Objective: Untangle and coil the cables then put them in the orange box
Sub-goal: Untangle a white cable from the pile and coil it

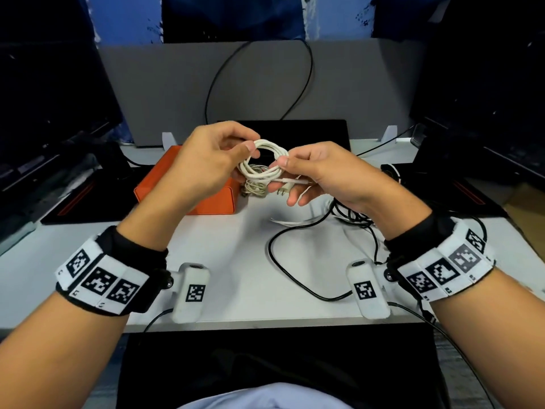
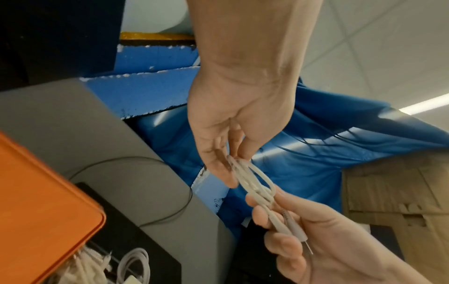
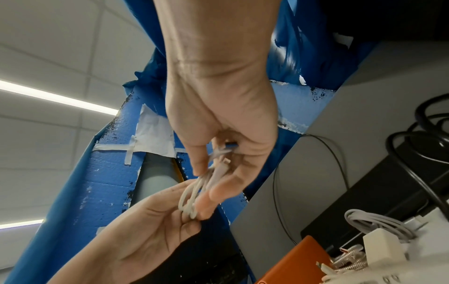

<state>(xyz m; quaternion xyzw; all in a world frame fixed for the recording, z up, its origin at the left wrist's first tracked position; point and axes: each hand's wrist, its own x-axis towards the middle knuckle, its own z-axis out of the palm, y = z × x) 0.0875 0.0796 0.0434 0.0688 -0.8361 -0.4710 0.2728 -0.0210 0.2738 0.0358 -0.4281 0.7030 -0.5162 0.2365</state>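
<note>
Hands [image 1: 203, 163] around white cable coil [image 1: 264, 160]

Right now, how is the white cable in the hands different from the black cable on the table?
The white cable is wound into a small neat coil; the black cable sprawls loose across the table. The white cable is held up in the air, pinched by the left hand and right hand; no hand touches the black cable. Both are still outside the orange box.
</note>
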